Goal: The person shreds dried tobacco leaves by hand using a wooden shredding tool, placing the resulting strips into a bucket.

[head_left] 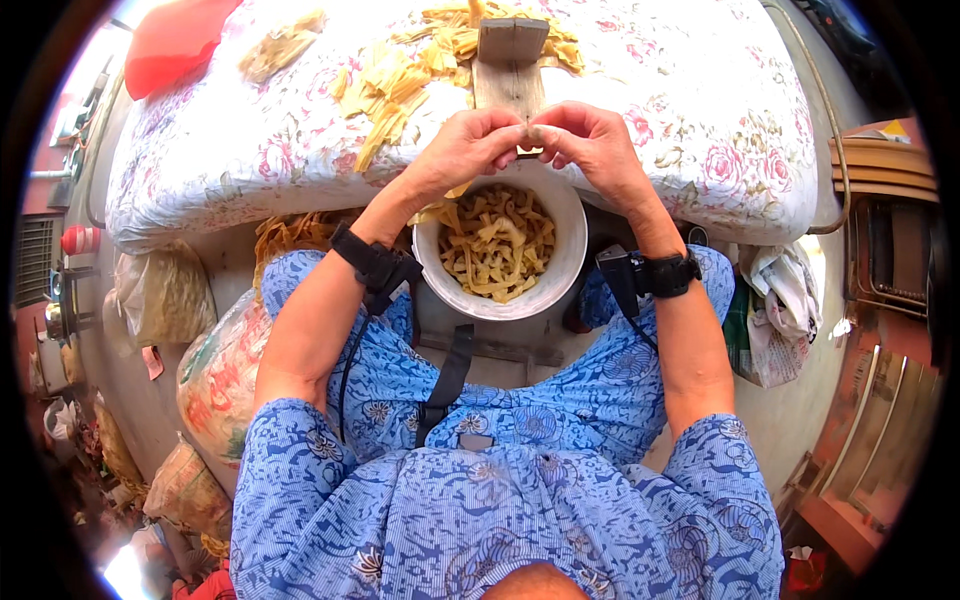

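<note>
My left hand (485, 143) and my right hand (582, 140) meet fingertip to fingertip, both closed in a pinch. Between them shows a small pale-yellow strip (531, 150), mostly hidden by the fingers. They are just in front of a wooden board (508, 88) with an upright block (512, 42) that rests on the flowered cloth. Below the hands stands a white bucket (574, 235), holding many twisted yellow-brown strips (495, 245). One flat yellow piece (440, 208) hangs over the bucket's left rim, close to my left wrist.
Flat yellow strips (385, 90) lie heaped on the flowered cloth (700, 120) behind and left of the board. A red sheet (178, 45) is at the far left. Stuffed plastic bags (225, 370) stand left of my legs, another white bag (782, 310) at the right.
</note>
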Demonstrator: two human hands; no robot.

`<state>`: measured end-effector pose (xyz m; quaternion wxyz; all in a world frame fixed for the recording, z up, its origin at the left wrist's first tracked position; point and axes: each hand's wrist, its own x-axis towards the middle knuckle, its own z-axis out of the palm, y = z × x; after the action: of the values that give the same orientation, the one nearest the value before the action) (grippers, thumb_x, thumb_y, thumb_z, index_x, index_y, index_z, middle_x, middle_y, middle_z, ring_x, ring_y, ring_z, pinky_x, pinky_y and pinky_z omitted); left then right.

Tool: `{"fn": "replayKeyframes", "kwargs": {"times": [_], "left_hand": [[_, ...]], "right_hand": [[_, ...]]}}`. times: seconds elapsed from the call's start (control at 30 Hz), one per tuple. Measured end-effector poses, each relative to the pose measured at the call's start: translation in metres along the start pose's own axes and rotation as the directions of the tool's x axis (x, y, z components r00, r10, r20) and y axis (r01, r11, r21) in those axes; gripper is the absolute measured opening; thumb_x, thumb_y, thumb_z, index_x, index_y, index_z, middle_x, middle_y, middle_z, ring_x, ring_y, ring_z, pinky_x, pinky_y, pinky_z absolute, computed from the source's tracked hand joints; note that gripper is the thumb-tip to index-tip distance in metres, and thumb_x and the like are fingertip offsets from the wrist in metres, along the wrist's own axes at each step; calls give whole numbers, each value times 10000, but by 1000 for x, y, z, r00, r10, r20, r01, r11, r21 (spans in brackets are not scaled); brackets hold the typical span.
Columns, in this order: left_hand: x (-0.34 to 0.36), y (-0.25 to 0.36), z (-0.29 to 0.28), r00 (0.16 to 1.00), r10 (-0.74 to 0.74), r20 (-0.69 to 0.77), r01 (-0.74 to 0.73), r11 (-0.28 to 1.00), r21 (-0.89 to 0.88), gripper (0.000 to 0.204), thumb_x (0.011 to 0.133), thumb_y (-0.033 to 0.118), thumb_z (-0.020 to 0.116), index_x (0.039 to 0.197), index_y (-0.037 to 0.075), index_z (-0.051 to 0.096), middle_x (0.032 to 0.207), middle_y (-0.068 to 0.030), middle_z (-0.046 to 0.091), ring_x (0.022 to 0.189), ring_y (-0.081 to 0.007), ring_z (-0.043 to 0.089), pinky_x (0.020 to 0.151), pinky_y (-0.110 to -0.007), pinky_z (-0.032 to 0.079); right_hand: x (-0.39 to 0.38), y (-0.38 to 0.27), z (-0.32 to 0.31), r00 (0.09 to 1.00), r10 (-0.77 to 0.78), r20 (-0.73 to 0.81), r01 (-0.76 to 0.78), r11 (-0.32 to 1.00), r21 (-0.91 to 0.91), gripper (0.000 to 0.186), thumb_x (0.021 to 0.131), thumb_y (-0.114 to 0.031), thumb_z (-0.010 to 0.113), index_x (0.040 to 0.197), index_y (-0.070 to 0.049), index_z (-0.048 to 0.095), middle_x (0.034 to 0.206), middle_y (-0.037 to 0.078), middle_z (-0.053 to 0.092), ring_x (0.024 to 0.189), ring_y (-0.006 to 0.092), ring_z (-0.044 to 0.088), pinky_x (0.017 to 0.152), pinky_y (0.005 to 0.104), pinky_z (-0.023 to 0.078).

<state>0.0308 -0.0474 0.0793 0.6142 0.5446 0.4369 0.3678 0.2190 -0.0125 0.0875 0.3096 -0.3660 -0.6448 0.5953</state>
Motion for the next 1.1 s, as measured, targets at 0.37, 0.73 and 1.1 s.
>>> {"fn": "replayKeyframes", "kwargs": {"times": [0.37,0.73,1.1], "left_hand": [[-13,-10,6,963,257,-74,-214,907,364,147,823,157,602,922,49,603,669,-19,563,582,-71,503,526,-222,407],[-7,-13,-22,986,99,-131,-91,993,71,223,847,250,579,805,33,613,614,42,513,541,-36,435,500,-182,362],[-6,-32,17,859,-286,424,494,675,-547,202,901,213,475,851,32,551,621,30,480,420,7,336,429,-154,286]], "right_hand": [[13,15,-14,994,-97,-45,87,976,-198,327,875,-296,528,836,13,629,725,20,612,690,81,540,635,229,438],[-7,-4,17,817,37,575,-363,808,464,330,867,-296,523,971,1,623,467,-51,438,402,29,354,416,172,272],[0,20,20,990,-68,121,111,907,-407,137,746,-170,550,821,-95,637,644,67,597,499,194,536,521,309,442]]}}
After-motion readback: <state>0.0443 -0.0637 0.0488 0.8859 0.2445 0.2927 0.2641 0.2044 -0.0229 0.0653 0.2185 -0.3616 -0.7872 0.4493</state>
